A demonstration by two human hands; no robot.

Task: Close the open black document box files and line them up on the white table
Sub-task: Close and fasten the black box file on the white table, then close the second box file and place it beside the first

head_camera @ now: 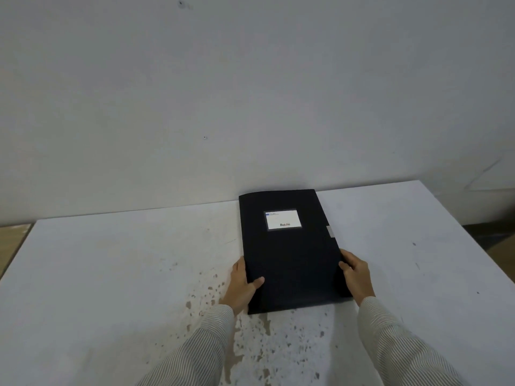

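Head view: both hands' fingers (257,281) grip closed black box file (289,263); white label (283,219) unreadable.

Blk box file (289,252) shut, flat

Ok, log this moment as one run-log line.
box file: closed, flat on table, label up | left hand: holds left edge | right hand: holds right edge | other files: none seen
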